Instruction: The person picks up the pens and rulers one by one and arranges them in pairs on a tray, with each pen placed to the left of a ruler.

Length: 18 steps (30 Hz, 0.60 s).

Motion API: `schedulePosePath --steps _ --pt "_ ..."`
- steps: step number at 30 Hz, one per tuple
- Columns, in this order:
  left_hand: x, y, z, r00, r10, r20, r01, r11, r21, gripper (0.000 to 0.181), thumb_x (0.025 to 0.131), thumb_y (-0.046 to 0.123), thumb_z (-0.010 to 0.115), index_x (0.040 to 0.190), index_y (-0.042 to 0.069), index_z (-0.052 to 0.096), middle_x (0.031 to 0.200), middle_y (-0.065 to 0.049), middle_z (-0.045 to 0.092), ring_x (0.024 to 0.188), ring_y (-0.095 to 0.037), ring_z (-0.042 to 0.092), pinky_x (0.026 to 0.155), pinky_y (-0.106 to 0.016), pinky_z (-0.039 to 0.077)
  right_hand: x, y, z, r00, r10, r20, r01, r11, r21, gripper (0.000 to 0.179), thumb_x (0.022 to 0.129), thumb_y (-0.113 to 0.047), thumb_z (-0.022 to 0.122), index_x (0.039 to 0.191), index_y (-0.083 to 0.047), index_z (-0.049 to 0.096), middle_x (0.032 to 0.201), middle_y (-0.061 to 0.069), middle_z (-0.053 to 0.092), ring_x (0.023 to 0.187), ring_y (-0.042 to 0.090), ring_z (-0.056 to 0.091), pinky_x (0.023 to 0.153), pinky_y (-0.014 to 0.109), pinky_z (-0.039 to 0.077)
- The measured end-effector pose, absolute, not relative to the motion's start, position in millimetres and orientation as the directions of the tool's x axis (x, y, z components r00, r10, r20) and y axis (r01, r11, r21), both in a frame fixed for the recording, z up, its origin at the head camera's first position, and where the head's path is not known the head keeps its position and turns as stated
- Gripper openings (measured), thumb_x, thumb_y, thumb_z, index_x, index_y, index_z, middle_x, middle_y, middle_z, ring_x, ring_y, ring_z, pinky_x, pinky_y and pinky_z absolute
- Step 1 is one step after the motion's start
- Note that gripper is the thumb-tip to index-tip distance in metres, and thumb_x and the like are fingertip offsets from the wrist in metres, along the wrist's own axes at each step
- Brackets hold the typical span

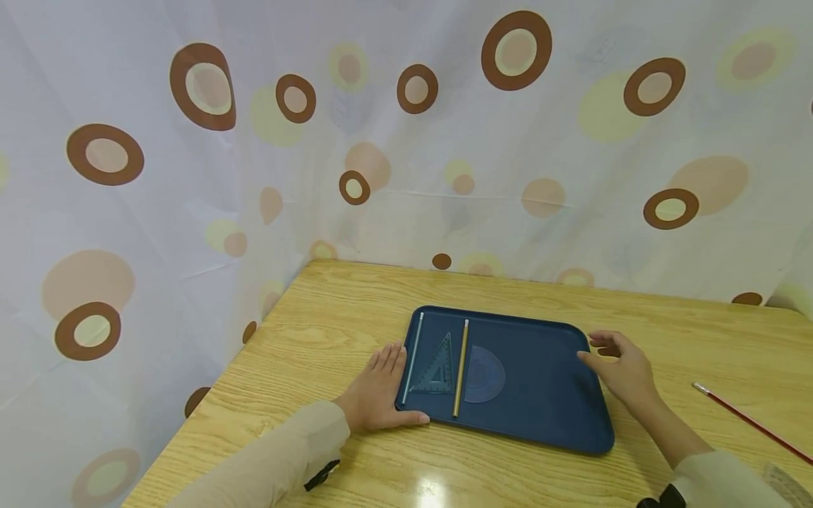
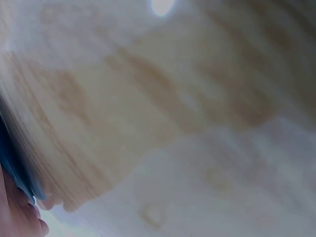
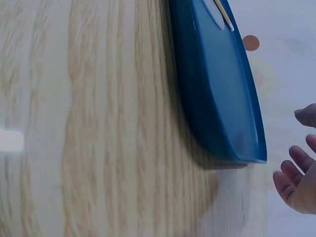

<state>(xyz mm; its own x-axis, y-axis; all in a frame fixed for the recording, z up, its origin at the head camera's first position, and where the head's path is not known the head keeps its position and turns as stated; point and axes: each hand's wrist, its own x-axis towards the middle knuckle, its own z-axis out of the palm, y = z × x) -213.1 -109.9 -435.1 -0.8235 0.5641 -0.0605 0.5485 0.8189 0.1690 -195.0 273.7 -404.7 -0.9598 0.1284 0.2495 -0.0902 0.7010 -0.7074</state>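
Observation:
A dark blue tray [image 1: 540, 381] lies on the table. On it, from left to right, are a slim teal pencil [image 1: 413, 358], a clear green set square [image 1: 438, 367], a yellow pencil [image 1: 461, 367] and a clear protractor [image 1: 485, 375]. My left hand [image 1: 377, 391] rests at the tray's left edge, fingers straight and thumb along the near corner. Beside the right edge is my right hand [image 1: 625, 367], its fingers loosely bent and holding nothing. The right wrist view shows that hand [image 3: 301, 177] a little apart from the tray's end [image 3: 232, 133].
A red pencil [image 1: 752, 421] with a white end lies on the wooden table [image 1: 336, 317], right of the right forearm. Behind and to the left hangs a white curtain [image 1: 406, 148] with brown and yellow circles. A greyish object [image 1: 787, 485] shows partly at the lower right.

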Motion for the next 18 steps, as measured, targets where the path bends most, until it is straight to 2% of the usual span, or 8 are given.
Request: schedulePosePath --steps 5,13,15,18 --pt "-213 -110 -436 -0.823 0.566 -0.053 0.552 0.818 0.164 0.112 0.077 0.080 0.039 0.148 -0.001 0.008 0.156 -0.019 0.006 0.144 -0.032 0.007 0.117 -0.045 0.015 -193 281 -406 -0.957 0.131 0.259 -0.088 0.720 -0.688 0.046 0.089 -0.023 0.063 0.122 0.006 0.051 0.116 0.028 0.056 0.099 0.034 0.051 0.063 0.008 0.039" --pt "-213 -110 -435 -0.821 0.569 -0.051 0.556 0.816 0.160 0.112 0.078 0.079 0.039 0.148 -0.002 0.008 0.155 -0.020 0.007 0.144 -0.033 0.007 0.117 -0.045 0.015 -189 292 -410 -0.959 0.133 0.251 -0.075 0.735 -0.674 0.045 0.090 -0.024 0.061 0.122 0.006 0.050 0.117 0.028 0.055 0.101 0.038 0.051 0.061 0.010 0.039" --pt "-213 -110 -434 -0.820 0.569 -0.052 0.556 0.816 0.161 0.112 0.078 0.079 0.039 0.148 -0.002 0.008 0.155 -0.020 0.007 0.144 -0.033 0.007 0.116 -0.045 0.015 -187 296 -411 -0.958 0.132 0.254 -0.076 0.738 -0.671 0.045 0.090 -0.024 0.061 0.121 0.006 0.051 0.116 0.028 0.055 0.098 0.029 0.053 0.061 0.011 0.040" --pt "-212 -110 -433 -0.820 0.570 -0.050 0.557 0.815 0.163 0.112 0.078 0.079 0.040 0.148 -0.002 0.009 0.155 -0.021 0.008 0.144 -0.033 0.008 0.116 -0.046 0.016 -186 302 -412 -0.956 0.131 0.263 -0.081 0.742 -0.666 0.045 0.090 -0.025 0.062 0.121 0.006 0.051 0.115 0.028 0.055 0.089 -0.001 0.048 0.060 0.010 0.040"
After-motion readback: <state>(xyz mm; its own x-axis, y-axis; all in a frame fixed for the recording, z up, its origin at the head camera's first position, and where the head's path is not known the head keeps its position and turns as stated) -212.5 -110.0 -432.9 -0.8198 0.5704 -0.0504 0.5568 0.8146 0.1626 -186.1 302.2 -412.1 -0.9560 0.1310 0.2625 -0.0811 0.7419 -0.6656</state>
